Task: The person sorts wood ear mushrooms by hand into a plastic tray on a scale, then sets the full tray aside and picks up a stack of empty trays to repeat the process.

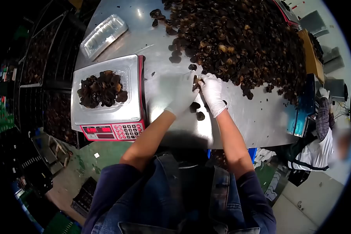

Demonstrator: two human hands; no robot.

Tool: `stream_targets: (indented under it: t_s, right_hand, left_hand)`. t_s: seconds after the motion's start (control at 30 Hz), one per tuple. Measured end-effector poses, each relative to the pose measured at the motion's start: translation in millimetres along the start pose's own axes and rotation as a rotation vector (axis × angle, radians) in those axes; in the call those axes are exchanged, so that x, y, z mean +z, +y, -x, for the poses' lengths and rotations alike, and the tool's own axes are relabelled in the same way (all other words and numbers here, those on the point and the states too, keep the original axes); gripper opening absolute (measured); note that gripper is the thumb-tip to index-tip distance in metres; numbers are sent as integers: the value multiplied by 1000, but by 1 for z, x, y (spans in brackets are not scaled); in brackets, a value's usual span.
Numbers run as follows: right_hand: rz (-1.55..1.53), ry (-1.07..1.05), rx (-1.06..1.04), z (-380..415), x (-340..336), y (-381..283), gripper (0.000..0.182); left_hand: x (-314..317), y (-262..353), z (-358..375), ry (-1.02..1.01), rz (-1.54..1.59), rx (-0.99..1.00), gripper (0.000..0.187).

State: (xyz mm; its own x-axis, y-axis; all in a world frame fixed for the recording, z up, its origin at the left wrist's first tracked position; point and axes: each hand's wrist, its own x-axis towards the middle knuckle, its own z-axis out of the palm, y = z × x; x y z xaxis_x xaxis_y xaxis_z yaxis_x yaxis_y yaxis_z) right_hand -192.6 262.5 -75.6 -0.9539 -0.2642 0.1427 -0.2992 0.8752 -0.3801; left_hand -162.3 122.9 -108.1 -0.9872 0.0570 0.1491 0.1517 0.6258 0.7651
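Note:
My right hand [213, 93], in a white glove, pinches a small brown piece of wood ear mushroom [196, 82] between its fingers. Close beside it on the left is my left hand [182, 94], also gloved and smeared by motion; its fingertips are near the same piece, and their grip is not clear. Two loose dark pieces [200, 116] lie on the metal table [160, 89] below the hands. Beyond my hands spreads a large heap of wood ear mushrooms [238, 43]. To the left, a clear plastic tray [124, 80] with more pieces in it rests on a scale [77, 105].
Stacked clear plastic trays [103, 37] lie at the table's upper left. Dark crates [60, 117] of mushrooms stand along the left side. A cardboard box [311, 54] is at the heap's right edge, and another person [314, 150] works at the far right.

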Motion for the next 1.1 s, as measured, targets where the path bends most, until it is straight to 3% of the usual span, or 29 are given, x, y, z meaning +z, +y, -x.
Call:
stream_targets:
  t_s: [0.03, 0.1, 0.13, 0.17, 0.2, 0.23, 0.27, 0.3, 0.37, 0.43, 0.5, 0.53, 0.63, 0.67, 0.77, 0.8, 0.93, 0.97, 1.0, 1.07, 1.1]
  right_hand:
    - [-62, 6, 12, 4, -16, -5, 18]
    - [-36, 44, -13, 32, -45, 6, 14]
    - [-198, 19, 11, 54, -83, 3, 12]
    - [34, -65, -74, 81, -110, 16, 12]
    - [126, -200, -32, 121, -121, 49, 15]
    - [36, -423, 226, 149, -143, 57, 13]
    - [447, -670, 188, 153, -169, 36, 23]
    - [180, -619, 218, 186, -175, 69, 29]
    - [251, -590, 445, 201, -151, 86, 37]
    - [-215, -149, 370, 194, -105, 89, 50]
    - [-94, -120, 425, 148, -88, 52, 69]
    - [-76, -137, 400, 133, -77, 44, 81]
    - [-95, -202, 299, 105, -54, 31, 100]
    - [-171, -191, 229, 101, -47, 29, 101]
    - [-142, -248, 200, 90, -56, 11, 77]
    - [-43, -172, 126, 93, -49, 15, 63]
    - [-57, -83, 169, 103, -33, 10, 42]
    - [-117, -38, 208, 104, -32, 5, 38]
    - [-182, -107, 401, 98, -38, -7, 33]
    - [-312, 3, 361, 94, -41, -14, 32]
    - [-397, 71, 335, 101, -13, 13, 29]
  left_hand:
    - [-8, 6, 0, -9, 2, 6, 65]
    - [-27, 14, 5, -146, 169, -177, 66]
    - [-32, 12, 11, -84, 145, -83, 65]
    - [-36, 12, 14, -99, 157, -77, 65]
    - [-39, 12, 17, -92, 122, -89, 66]
    - [-40, 12, 18, -81, 85, -103, 67]
    - [-36, 8, 20, -64, 32, -75, 66]
    - [-31, 8, 20, -65, 36, -75, 66]
    - [-19, 12, 19, -46, -5, 16, 64]
    - [-10, 11, 19, -23, -103, 94, 66]
    - [-10, 10, 18, -229, -156, 160, 71]
    - [-12, 10, 20, -363, 53, 41, 74]
    - [-30, 31, 38, -394, 5, 148, 74]
    - [-11, 18, 51, -263, -66, 259, 73]
    - [4, 18, 62, -125, -272, 400, 73]
    - [4, 25, 58, -143, -310, 385, 68]
    - [16, 24, 43, -186, -261, 370, 51]
    - [14, 20, 34, -334, -534, 647, 42]
    - [24, 22, 40, -190, -343, 457, 33]
    - [48, 12, 36, -63, -178, 363, 24]
    - [21, 31, 31, -122, -266, 367, 19]
